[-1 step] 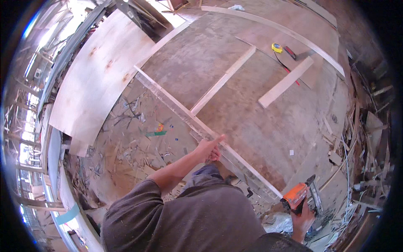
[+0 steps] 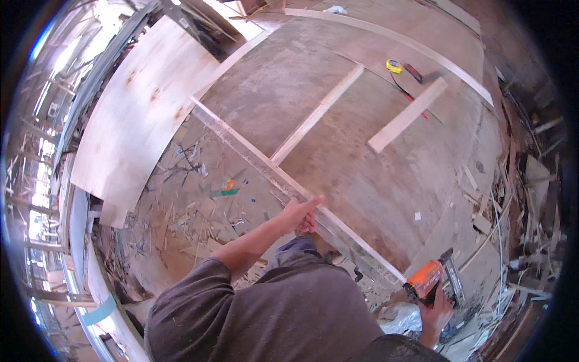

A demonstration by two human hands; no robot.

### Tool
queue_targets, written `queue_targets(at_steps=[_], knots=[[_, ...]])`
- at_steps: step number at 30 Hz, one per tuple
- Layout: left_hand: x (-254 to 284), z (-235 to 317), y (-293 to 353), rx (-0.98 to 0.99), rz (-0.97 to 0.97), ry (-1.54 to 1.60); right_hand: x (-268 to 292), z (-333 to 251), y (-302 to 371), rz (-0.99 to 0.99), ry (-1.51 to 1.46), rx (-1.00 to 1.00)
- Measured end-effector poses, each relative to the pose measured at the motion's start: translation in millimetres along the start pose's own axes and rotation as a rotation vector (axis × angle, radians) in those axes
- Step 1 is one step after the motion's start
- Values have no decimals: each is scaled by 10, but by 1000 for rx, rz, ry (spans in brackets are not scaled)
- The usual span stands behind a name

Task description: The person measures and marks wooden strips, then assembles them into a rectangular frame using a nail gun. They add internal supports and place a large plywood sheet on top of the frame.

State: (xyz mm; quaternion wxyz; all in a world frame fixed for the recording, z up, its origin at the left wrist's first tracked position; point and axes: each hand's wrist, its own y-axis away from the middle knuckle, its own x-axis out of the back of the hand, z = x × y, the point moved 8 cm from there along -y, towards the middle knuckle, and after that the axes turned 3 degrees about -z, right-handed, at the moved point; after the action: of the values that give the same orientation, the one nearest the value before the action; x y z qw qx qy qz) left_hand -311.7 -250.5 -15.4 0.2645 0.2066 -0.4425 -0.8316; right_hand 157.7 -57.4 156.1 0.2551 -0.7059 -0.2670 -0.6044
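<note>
A long pale wooden strip (image 2: 362,242) runs diagonally along the near edge of the brown panel-topped surface (image 2: 362,181). My left hand (image 2: 303,217) is closed on it around the middle, thumb over the top and fingers curled at the near side. In my right hand (image 2: 435,311) is an orange and black nail gun (image 2: 425,276), its nose by the strip's right end; whether they touch I cannot tell. A second batten (image 2: 319,112) meets the strip at an angle and reaches away across the panel. A short loose board (image 2: 407,116) lies farther right.
Behind the loose board are a yellow tape measure (image 2: 394,66) and a dark red tool (image 2: 414,73). A curved wooden strip (image 2: 392,37) borders the far side. Large plywood (image 2: 142,108) leans at left. Wood scraps (image 2: 181,223) litter the floor; more debris lies at right.
</note>
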Motion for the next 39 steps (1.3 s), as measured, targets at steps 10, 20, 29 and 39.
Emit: queue_targets(at_steps=[10, 20, 29, 39], knots=[[-720, 284, 289, 46, -350, -667, -60, -31, -22, -29, 61, -14], [-656, 1152, 84, -487, -309, -894, 107, -518, -218, -26, 17, -110], [-1483, 2866, -1021, -1052, 268, -1160, 280, -686, -315, -43, 55, -204], [-2257, 3120, -1859, -628, 327, -1472, 154, -50, -268, -86, 49, -235]])
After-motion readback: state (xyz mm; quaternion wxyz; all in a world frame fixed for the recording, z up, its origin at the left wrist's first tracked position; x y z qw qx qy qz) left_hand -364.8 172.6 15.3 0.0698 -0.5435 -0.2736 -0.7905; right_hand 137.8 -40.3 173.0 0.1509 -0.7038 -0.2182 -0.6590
